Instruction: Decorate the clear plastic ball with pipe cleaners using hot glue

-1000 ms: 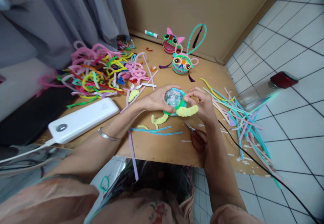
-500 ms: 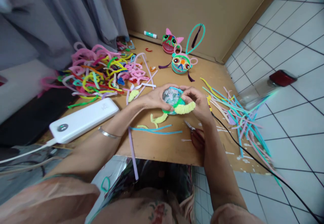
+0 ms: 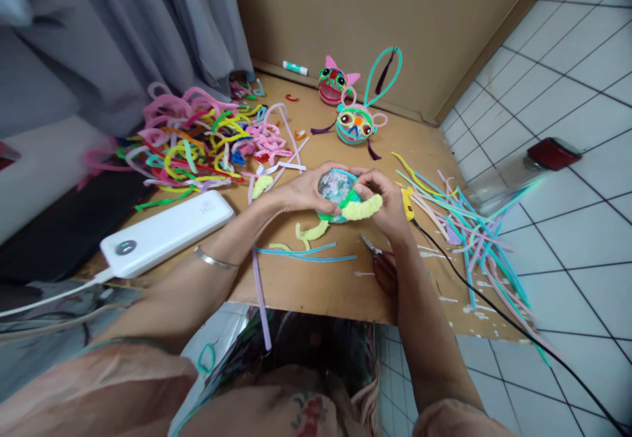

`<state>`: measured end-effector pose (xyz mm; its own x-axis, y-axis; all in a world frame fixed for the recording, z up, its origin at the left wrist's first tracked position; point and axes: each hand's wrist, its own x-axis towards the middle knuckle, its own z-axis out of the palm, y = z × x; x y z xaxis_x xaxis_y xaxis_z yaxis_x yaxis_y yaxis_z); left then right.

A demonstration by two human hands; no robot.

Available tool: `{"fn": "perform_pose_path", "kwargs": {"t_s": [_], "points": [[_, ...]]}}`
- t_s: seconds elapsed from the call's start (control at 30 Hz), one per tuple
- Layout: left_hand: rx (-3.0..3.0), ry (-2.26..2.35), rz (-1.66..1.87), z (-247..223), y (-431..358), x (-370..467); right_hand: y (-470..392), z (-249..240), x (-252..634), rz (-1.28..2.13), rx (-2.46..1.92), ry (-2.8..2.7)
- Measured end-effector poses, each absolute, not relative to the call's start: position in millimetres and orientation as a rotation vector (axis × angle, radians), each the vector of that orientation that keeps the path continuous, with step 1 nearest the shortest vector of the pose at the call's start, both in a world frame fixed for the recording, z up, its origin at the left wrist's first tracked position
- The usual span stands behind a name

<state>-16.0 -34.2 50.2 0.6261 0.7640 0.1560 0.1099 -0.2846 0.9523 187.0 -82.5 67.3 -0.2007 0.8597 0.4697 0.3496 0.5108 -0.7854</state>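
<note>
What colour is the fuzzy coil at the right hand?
Pale yellow coil, clearest in the head view.

Both hands [image 3: 345, 197] grip glitter ball [image 3: 336, 187] w/ yellow pipe cleaner [image 3: 362, 207].

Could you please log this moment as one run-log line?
left hand: holds round ornament | right hand: pinches yellow pipe cleaner on it | scissors: on board

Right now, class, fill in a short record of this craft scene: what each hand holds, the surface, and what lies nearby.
Left hand: grips round glittery ball wrapped in teal pipe cleaner
Right hand: fingers pinch coiled yellow-green pipe cleaner against the ball
Surface: brown cardboard sheet
Nearby: white power bank, tangled multicoloured pipe cleaner pile, red-handled scissors
</note>
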Motion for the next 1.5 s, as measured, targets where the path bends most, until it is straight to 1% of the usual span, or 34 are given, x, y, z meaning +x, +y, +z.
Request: {"fn": "perform_pose_path", "kwargs": {"t_s": [0.2, 0.37, 0.67, 0.97, 1.23, 1.5], "points": [[1.945, 0.860, 0.764, 52.3, -32.0, -19.6, -82.3, 64.6, 185.3, 0.667, -1.028, -1.742], [1.993, 0.823, 0.731, 54.1, -31.2, -22.0, -82.7, 63.8, 182.7, 0.639, -1.026, -1.754], [1.858, 0.829, 0.689, 60.6, -35.4, -22.3, -82.5, 62.5, 182.5, 0.575, -1.018, -1.793], [1.511, 0.855, 0.855, 61.8, -47.5, -6.1, -86.0, 65.5, 181.1, 0.567, -0.995, -1.818], [1.425, 0.849, 0.874, 66.4, -49.5, -4.0, -83.9, 67.4, 181.3, 0.649, -1.001, -1.768], [1.387, 0.828, 0.879, 71.3, -52.4, -2.5, -85.1, 67.6, 181.6, 0.850, -1.010, -1.586]]}}
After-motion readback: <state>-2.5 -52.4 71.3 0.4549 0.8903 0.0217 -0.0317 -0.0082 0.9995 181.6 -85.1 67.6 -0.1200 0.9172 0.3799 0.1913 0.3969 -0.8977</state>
